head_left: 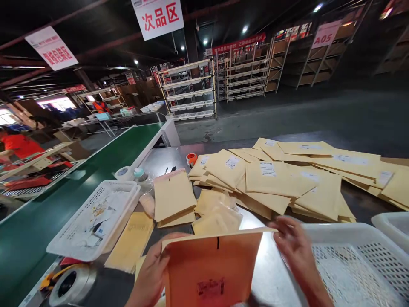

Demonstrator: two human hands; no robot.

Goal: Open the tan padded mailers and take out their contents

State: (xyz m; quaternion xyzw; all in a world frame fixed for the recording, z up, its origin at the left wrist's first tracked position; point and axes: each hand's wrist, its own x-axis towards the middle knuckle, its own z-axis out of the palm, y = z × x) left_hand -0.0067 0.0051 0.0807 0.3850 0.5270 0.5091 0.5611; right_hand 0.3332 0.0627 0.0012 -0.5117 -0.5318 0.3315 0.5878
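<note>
A yellow padded envelope (pixel 191 260) is held upright close in front of me, its face in shadow with a dark printed mark low down and a short black line at its top edge. My left hand (pixel 150 268) is closed on its left edge, near the upper corner. At the upper right corner, my right hand (pixel 295 251) pinches the envelope with fingertips, slightly blurred. Beyond it lies a large pile of labelled padded envelopes (pixel 265 175). A small stack of envelopes without labels (pixel 174 194) sits left of that pile.
A white basket (pixel 111 245) with small items stands left, by a green conveyor belt (pixel 73 200). Another white basket (pixel 348 234) is at the right. Tape rolls (pixel 75 285) lie front left; an orange tape piece (pixel 191 159) sits farther back. A person in orange (pixel 21 145) is far left.
</note>
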